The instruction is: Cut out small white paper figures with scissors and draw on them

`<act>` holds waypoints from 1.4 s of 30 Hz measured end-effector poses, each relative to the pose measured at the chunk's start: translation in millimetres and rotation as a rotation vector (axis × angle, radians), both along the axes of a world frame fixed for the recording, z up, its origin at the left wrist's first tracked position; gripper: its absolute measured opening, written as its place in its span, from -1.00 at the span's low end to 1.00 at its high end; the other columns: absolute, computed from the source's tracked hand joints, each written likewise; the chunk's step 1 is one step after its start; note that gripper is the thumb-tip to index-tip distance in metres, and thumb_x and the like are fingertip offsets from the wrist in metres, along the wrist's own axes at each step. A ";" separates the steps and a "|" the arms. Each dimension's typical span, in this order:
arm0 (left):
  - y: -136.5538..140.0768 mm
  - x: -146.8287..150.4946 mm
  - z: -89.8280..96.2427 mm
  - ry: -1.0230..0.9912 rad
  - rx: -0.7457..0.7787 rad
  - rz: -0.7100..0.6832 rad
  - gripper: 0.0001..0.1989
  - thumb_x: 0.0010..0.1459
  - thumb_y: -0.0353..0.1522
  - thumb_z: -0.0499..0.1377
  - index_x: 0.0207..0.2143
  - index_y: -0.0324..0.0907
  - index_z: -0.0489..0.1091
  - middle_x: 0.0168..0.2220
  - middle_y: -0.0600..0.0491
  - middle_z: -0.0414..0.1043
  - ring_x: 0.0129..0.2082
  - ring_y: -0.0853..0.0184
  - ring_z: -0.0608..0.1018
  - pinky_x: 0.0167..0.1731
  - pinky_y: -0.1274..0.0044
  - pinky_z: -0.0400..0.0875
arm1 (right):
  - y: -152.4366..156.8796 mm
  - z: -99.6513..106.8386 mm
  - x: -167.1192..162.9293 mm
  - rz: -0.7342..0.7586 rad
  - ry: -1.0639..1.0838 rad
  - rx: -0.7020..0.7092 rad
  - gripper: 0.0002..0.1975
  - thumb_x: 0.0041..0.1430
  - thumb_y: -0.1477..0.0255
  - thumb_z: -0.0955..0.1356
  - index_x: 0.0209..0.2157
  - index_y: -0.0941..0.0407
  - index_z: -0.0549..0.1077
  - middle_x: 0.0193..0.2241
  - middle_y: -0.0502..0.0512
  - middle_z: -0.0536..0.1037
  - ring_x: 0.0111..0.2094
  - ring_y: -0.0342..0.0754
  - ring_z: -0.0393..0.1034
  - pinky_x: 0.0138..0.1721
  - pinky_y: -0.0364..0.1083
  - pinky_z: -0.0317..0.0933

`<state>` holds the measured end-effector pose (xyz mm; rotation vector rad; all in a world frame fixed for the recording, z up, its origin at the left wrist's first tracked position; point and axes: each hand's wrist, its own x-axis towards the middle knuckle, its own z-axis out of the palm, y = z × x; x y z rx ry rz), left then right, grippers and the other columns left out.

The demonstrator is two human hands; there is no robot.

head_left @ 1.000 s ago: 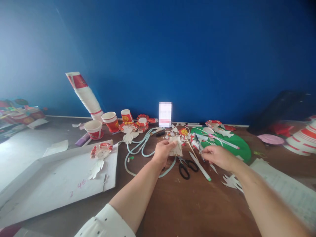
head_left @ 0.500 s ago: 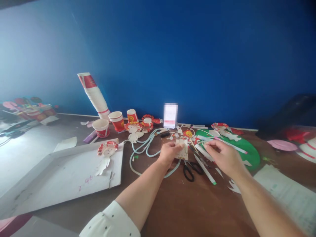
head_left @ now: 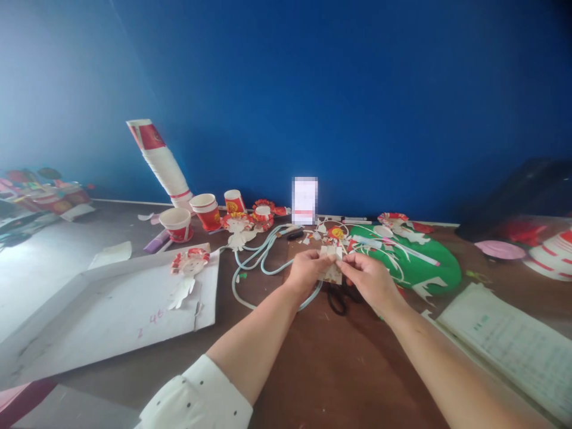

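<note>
Both hands meet over the middle of the brown tabletop (head_left: 322,369), pinching one small pale paper cutout (head_left: 331,269) between them: the left hand (head_left: 306,273) has its fingers clamped on the cutout's left edge, the right hand (head_left: 370,279) has thumb and forefinger closed on its right edge and top. The piece is held just above the black scissors (head_left: 336,299), whose handles show under the right hand. Being thin paper gripped from two sides, it could tear or crease if the hands pull apart or twist against each other; what detail it carries is too small to make out. A loose pinch could let it drop among the paper scraps and red-and-white figures lying just beyond, where it would be hard to pick out. The pale blue cord (head_left: 257,265) loops near the left wrist and could be snagged and dragged, disturbing the red paper cups (head_left: 177,224) farther left. The green sheet (head_left: 429,271) with its pens lies to the right.
</note>
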<state>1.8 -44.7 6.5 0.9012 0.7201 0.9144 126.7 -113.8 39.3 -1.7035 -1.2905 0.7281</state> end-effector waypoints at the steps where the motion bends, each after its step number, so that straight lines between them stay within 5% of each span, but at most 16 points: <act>1: 0.0 0.2 -0.5 0.000 -0.003 -0.002 -0.58 -0.28 -0.19 0.44 -0.49 -0.33 0.43 -0.58 0.00 0.42 -0.63 0.41 0.42 -0.55 0.52 0.30 | 0.7 -0.8 -0.1 -0.002 0.003 -0.002 -0.73 0.10 0.17 0.33 -0.43 0.10 0.42 -0.68 -0.09 0.37 -0.65 -0.18 0.16 -0.59 -0.17 0.03; 14: 3.6 0.6 -9.7 -0.046 -0.019 -0.080 -0.59 -0.24 -0.21 0.43 -0.41 -0.35 0.46 -0.49 -0.05 0.48 -0.54 0.37 0.49 -0.44 0.50 0.36 | 4.7 -9.0 1.9 -0.054 0.001 0.058 -0.74 0.03 0.19 0.34 -0.49 0.11 0.42 -0.67 -0.09 0.38 -0.62 -0.15 0.20 -0.55 -0.15 0.05; 25: 2.9 2.3 -8.9 0.016 0.020 -0.007 -0.55 -0.25 -0.15 0.42 -0.43 -0.34 0.45 -0.53 -0.03 0.45 -0.57 0.37 0.47 -0.49 0.50 0.37 | 1.7 1.7 1.1 -0.017 -0.039 -0.003 -0.71 0.03 0.15 0.35 -0.46 0.11 0.44 -0.69 -0.08 0.40 -0.63 -0.16 0.21 -0.57 -0.16 0.05; 34: 3.5 -1.1 -1.8 0.045 -0.027 0.030 -0.56 -0.28 -0.16 0.42 -0.44 -0.33 0.44 -0.55 -0.04 0.44 -0.59 0.33 0.47 -0.55 0.49 0.38 | -1.5 13.0 47.8 -0.084 -0.224 -0.030 -0.67 0.09 0.12 0.31 -0.33 0.08 0.51 -0.49 0.02 0.59 -0.56 -0.09 0.39 -0.51 -0.13 0.17; 42: 8.0 -0.6 -11.6 0.096 0.029 0.052 -0.58 -0.22 -0.13 0.39 -0.44 -0.30 0.45 -0.55 0.00 0.44 -0.61 0.39 0.45 -0.55 0.53 0.35 | -5.4 10.8 65.9 -0.007 -0.603 -0.256 -0.75 0.06 0.17 0.30 -0.46 0.02 0.51 -0.56 -0.01 0.56 -0.56 -0.04 0.41 -0.53 -0.12 0.13</act>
